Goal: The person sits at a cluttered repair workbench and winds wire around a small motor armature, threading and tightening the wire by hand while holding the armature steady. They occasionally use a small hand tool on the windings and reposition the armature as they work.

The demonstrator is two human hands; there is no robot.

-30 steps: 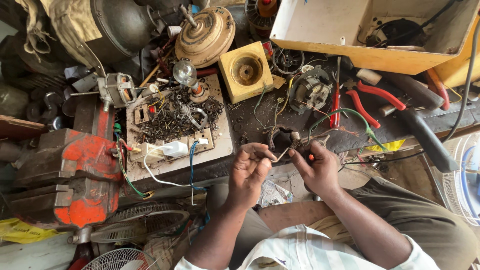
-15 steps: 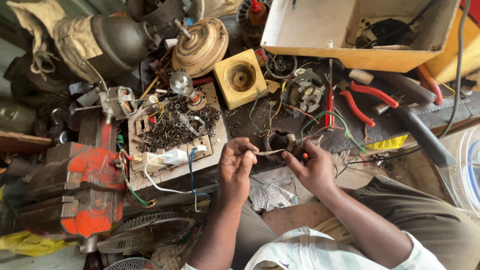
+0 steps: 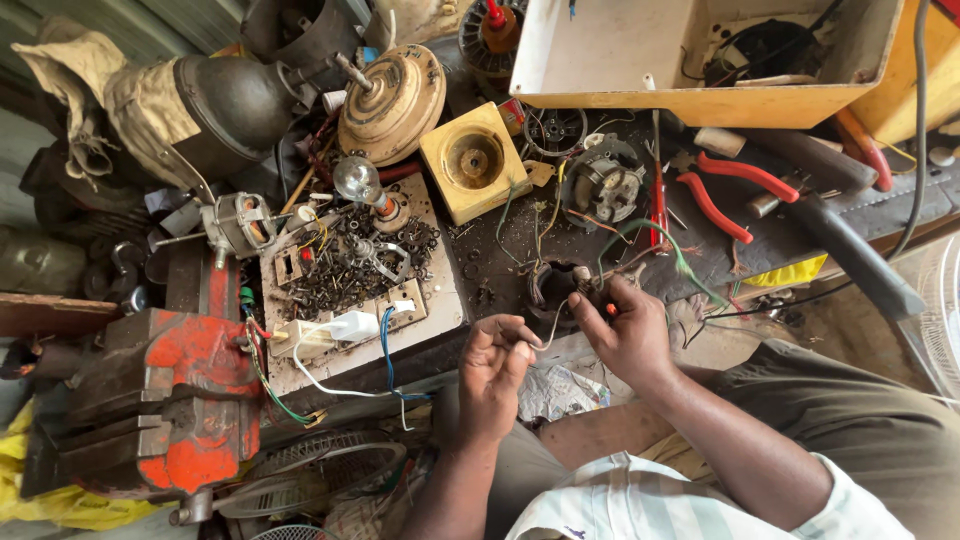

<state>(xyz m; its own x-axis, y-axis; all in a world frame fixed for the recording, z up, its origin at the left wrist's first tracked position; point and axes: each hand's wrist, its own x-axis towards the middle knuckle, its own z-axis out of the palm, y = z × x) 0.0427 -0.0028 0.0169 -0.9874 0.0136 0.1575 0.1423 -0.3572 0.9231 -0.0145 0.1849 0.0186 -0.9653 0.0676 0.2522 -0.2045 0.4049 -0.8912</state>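
Red vise (image 3: 170, 390), yellow box (image 3: 700, 60), red-handled pliers (image 3: 730, 190), striped sleeve (image 3: 640, 500).

Two hands (image 3: 560, 350), one red vise (image 3: 165, 400), one bulb (image 3: 355, 180).

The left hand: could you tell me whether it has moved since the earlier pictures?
Yes. The left hand has dropped below the bench edge and away from the small motor, drawing the wire out toward the person.
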